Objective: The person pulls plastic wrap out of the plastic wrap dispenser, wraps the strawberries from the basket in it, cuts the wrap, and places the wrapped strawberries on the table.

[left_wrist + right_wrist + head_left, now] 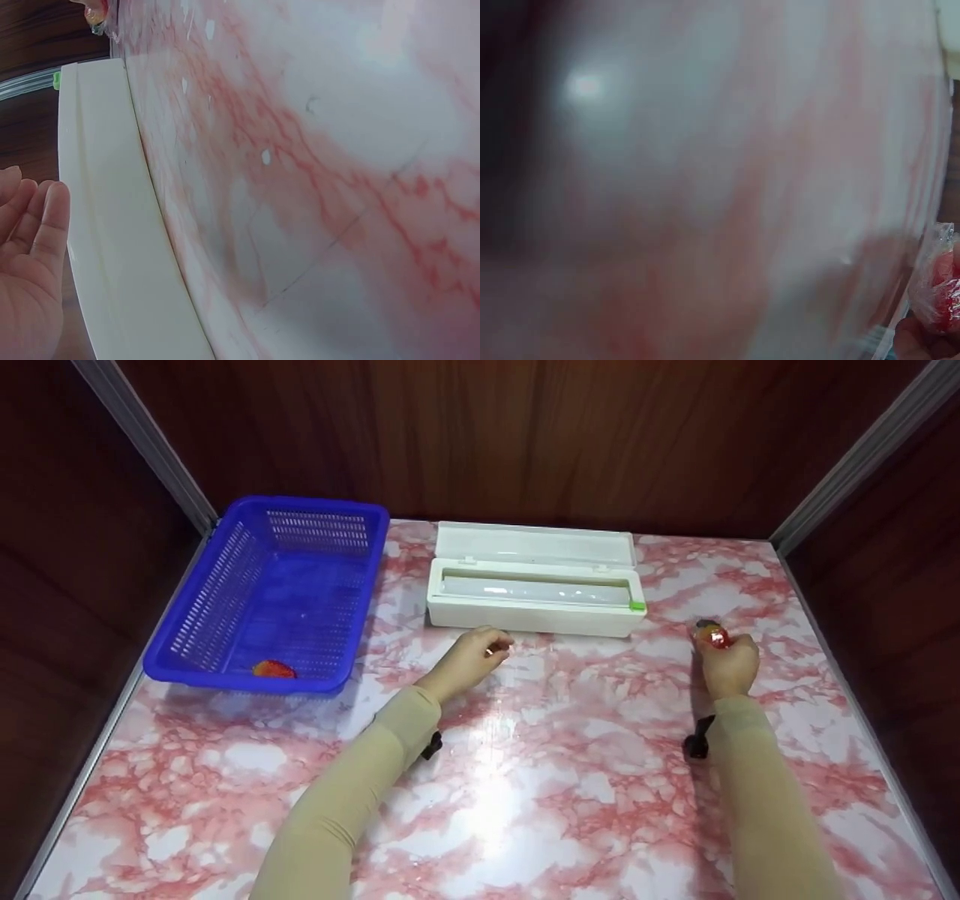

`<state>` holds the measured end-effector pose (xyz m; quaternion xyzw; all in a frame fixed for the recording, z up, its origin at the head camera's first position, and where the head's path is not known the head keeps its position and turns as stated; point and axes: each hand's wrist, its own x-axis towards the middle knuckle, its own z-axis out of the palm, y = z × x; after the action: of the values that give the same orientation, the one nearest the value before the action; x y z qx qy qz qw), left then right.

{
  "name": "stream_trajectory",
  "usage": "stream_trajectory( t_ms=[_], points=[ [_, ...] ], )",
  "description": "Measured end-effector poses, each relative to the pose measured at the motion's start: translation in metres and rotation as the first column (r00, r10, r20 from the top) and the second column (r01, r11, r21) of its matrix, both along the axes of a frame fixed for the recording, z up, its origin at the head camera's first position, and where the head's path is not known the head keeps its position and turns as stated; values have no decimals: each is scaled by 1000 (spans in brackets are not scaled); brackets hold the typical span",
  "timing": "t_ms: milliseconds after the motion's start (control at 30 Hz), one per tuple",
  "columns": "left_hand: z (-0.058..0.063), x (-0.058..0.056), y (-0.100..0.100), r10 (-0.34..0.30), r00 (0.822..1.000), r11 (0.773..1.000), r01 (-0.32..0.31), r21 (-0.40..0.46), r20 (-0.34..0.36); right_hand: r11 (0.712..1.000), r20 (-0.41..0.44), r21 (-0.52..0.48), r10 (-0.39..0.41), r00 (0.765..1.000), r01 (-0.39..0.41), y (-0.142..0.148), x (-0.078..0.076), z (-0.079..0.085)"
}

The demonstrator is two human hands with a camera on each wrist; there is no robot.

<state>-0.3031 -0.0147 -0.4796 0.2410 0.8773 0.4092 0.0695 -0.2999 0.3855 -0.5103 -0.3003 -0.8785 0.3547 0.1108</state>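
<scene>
I'm gripping on the right side: my right grip point(729, 664) is clamping on a shiny red piece point(718, 637), thumb and fingers closing about it, and in the right wrist view clear film point(945, 234) is crinkling around it. It's sitting at the right of the desk point(600, 780), well apart from the box. Over on the left, my left grip point(469, 660) is holding nothing; its fingers are bending loosely, with thumb and fingertips standing apart, just in front of that white box point(532, 619).

So, as I'm judging it, I'm handling the wrapped piece now, and the next move is calling for a steady right grip and a left one coming over to help with the film, or for carrying the piece to the basket.

Moving outward: the box's lid point(534, 544) is lying back, a pale roll point(536, 589) is showing inside, and a green tab point(637, 606) is perching at its right end. Far left, the blue basket point(225, 682) is holding a red-orange piece point(274, 669) near its front wall. My left forearm point(337, 810) is stretching between my right grip and that basket, so a low straight path is being blocked.
</scene>
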Motion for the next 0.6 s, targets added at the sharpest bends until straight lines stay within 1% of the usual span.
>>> stream_trajectory(
  t_ms=[167,367,500,600],
  points=[
    [0,1,-1,2,1000,1000,-1,-8,13,998,4,61,9,1000,-9,1,-1,-1],
    [0,1,-1,2,1000,1000,-2,-6,4,996,34,85,33,999,-36,0,-1,0],
    [0,1,-1,-3,1000,1000,3,-8,0,995,70,86,41,997,-47,-1,-1,1],
    [0,1,-1,-5,1000,1000,5,-22,3,997,99,59,44,994,-50,-1,-1,2]
  ],
)
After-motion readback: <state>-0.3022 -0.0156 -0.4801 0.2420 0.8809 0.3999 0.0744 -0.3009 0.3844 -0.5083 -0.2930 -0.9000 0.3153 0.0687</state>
